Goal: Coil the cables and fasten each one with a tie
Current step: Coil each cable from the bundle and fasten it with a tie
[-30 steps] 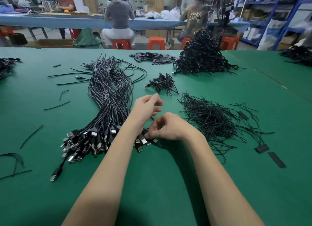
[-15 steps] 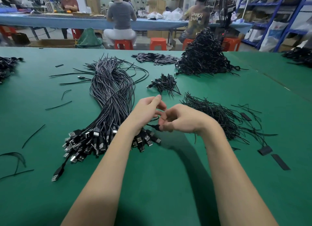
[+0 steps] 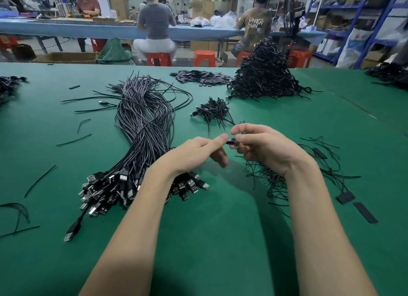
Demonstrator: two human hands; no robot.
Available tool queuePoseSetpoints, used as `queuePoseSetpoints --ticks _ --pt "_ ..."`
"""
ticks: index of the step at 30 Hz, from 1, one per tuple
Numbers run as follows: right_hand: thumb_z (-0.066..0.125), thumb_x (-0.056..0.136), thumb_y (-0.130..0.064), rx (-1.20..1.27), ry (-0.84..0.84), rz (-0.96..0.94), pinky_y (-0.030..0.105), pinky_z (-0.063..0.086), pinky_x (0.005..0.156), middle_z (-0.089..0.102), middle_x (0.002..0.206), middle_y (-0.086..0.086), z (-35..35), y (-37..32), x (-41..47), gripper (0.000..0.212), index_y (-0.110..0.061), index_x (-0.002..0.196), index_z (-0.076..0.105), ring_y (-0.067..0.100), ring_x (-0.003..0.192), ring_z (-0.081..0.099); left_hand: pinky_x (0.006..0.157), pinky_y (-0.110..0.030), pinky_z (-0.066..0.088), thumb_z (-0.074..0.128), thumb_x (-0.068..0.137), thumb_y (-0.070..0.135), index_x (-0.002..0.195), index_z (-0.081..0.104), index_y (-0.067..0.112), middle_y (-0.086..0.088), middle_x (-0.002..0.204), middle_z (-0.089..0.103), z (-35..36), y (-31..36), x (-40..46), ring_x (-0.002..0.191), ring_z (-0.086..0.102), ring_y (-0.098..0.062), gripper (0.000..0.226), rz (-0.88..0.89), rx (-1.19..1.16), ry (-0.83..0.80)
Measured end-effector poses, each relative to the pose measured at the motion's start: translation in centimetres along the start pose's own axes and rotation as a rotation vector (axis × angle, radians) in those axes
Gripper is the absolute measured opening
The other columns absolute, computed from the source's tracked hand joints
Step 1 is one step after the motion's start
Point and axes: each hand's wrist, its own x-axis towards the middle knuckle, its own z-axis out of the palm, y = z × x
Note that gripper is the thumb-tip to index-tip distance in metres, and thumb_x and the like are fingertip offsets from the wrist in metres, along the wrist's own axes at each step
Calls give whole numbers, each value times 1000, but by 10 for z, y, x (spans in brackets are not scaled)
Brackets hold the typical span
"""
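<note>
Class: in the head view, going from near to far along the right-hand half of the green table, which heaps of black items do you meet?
loose ties under the right hand → small bunch of coiled cables → tall heap of coiled cables.

Both forearms reaching forward, hands raised and nearly meeting. Left hand [image 3: 198, 151] with fingers curled, thumb extended toward the right. Right hand [image 3: 265, 147] curled, apparently pinching something small and dark.

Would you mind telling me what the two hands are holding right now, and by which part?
A small black cable end, pinched between the left hand and right hand at its tips; which part exactly cannot be told.
</note>
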Motion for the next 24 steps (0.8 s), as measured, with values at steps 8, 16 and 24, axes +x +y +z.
queuePoseSetpoints --ticks 8,16,24 --pt "48 103 -14 380 187 -45 21 51 55 73 83 -2 18 11 22 17 -19 105 64 12 64 64 70 -23 38 30 108 39 69 69 23 28 47 54 -6 22 -2 53 53 3 58 99 437 204" --pt "63 94 1 -179 62 -109 32 57 83 70 118 -5 32 31 23 42 -24 128 63 13 91 66 84 -35 45 34 109 31 66 60 12 4 67 63 0 41 2 79 57 -15 54 297 91 550" --pt "55 96 0 -378 196 -461 3 46 78 60 105 -22 56 22 28 30 -16 121 61 -23 92 59 124 -43 6 28 110 30 127 66 34 22 139 57 13 55 3 148 22 -1 42 291 212 318"
